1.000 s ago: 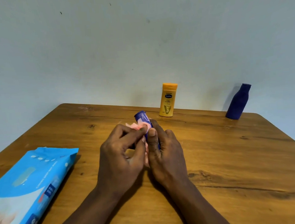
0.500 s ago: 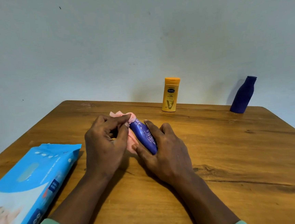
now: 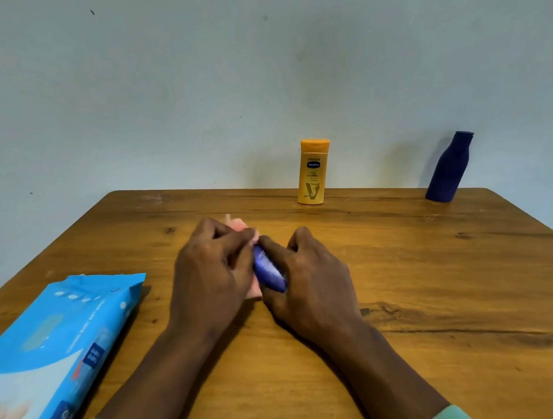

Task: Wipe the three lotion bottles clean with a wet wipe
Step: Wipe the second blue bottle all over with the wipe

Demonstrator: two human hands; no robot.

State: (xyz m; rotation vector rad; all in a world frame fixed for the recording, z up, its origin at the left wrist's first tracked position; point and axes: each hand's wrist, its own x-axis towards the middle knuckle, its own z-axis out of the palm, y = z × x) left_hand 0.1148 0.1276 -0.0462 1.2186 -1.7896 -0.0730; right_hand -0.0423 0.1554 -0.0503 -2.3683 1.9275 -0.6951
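A small blue lotion bottle point(image 3: 267, 270) lies tilted between both hands at the table's middle, its top end pointing away. My right hand point(image 3: 308, 280) grips it from the right. My left hand point(image 3: 212, 271) holds a pink wet wipe point(image 3: 238, 227) pressed against the bottle's left side and top; most of the wipe is hidden under the fingers. A yellow lotion bottle point(image 3: 313, 172) stands upright at the table's far edge. A dark blue bottle point(image 3: 449, 169) stands upright at the far right corner.
A light blue pack of wet wipes point(image 3: 50, 349) lies at the front left of the wooden table point(image 3: 443, 295). A pale wall rises directly behind the table's far edge.
The hands lowered the small blue bottle from upright to lying near the tabletop. The left hand with the wipe slid toward the bottle's top end, then closed in against its side.
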